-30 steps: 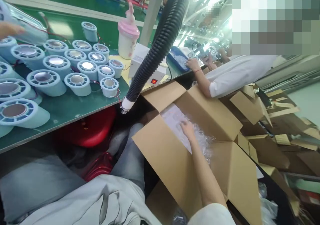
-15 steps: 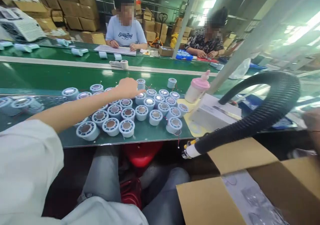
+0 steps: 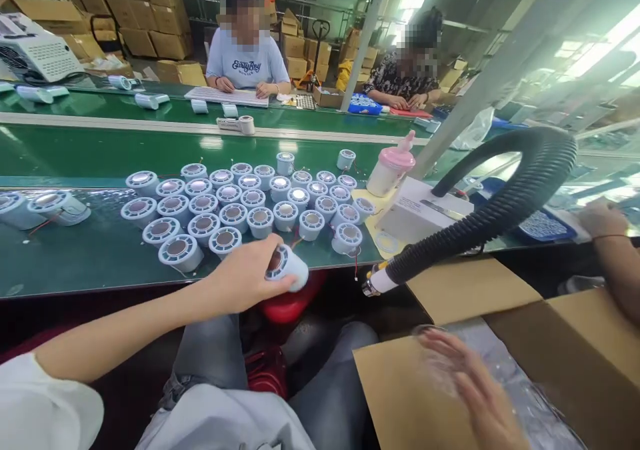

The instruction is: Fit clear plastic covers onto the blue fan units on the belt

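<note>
My left hand [image 3: 247, 273] is closed around a light-blue cylindrical housing [image 3: 296, 270], tilted, just past the bench's front edge. A metal disc shows in its slotted end. Behind it, several similar housings [image 3: 225, 240] stand close together on the green bench, some with thin red wires. At the lower right my right hand [image 3: 480, 387], smeared by motion, pinches a clear plastic piece [image 3: 440, 363] whose exact shape is blurred. That hand is over the flap of an open cardboard box [image 3: 395, 397], which holds clear plastic pieces [image 3: 515, 377].
A black corrugated hose [image 3: 480, 237] with a white nozzle arches over the bench's right end. Near it are a white box [image 3: 425, 213] and a pink-lidded bottle [image 3: 391, 170]. Another person's hand [image 3: 603, 218] is at far right. Two people sit across the conveyor [image 3: 100, 147].
My left hand has come back from the far housings toward me, now carrying one. My right hand has come into view over the cardboard box with a clear piece.
</note>
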A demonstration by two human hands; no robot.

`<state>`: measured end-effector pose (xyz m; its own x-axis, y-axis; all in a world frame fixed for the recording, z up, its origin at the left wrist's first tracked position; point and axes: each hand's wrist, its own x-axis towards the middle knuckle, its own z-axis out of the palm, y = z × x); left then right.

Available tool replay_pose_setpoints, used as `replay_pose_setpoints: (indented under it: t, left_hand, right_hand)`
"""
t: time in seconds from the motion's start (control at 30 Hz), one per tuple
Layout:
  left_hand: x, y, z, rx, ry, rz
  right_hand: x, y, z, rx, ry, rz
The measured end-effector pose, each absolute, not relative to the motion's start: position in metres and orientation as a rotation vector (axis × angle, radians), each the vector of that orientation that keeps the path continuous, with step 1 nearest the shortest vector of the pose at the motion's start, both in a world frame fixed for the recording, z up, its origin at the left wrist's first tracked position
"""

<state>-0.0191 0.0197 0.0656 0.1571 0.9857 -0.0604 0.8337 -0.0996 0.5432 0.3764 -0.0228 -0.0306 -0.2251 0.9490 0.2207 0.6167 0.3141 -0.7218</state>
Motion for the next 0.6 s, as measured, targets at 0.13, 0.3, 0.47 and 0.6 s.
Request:
replay_pose_setpoints:
  t: [0.13,0.3,0.47,0.6]
  left_hand:
    - [0.003,0.007,0.042,1.107,1.02,0.569]
    - [0.029,0.011,0.014,0.742,0.888,0.338]
    - [0.028,0.016,0.015,1.131,0.918,0.248]
    - [0.028,0.007,0.021,1.658,0.97,0.197]
  right_hand:
    - [0.289,-0.035,-0.01,-1.131,-2.261,0.427]
    - [0.246,-0.036,0.002,-1.178,-2.355,0.119]
    - [0.245,-0.031,0.005,-1.237,-2.425,0.206]
    - [0.242,-0.025,-0.001,-1.293,-2.55,0.24]
